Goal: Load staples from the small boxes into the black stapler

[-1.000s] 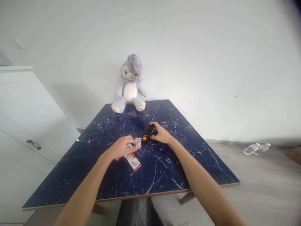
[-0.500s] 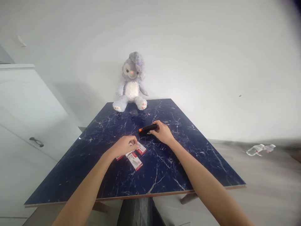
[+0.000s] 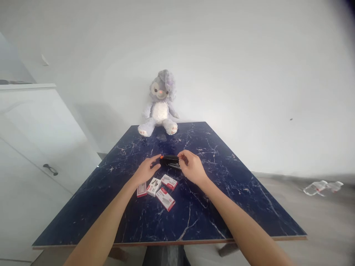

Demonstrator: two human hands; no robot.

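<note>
A black stapler (image 3: 170,159) with an orange tip lies crosswise near the middle of the dark blue table, its parts looking slightly apart. My right hand (image 3: 191,168) is closed round its right end, thumb and fingers pinching it. My left hand (image 3: 145,170) is open, with the index finger stretched out to the orange tip and the thumb held apart below. Just in front of the stapler lie small red-and-white staple boxes: one box (image 3: 169,182) at the upper right, another box (image 3: 165,199) nearest me, a white box (image 3: 154,186) between, and a red-edged box (image 3: 141,190) partly under my left wrist.
The blue marble-patterned table (image 3: 222,207) stands against a pale wall. A grey plush toy (image 3: 161,107) sits at its far edge. On the left is a white cabinet (image 3: 41,140) with a dark handle. Clear plastic bottles (image 3: 316,187) lie on the floor at right.
My left hand has moved up off the staple boxes to the stapler's orange end. The right hand keeps hold of the stapler, which now lies more level. The view has shifted slightly.
</note>
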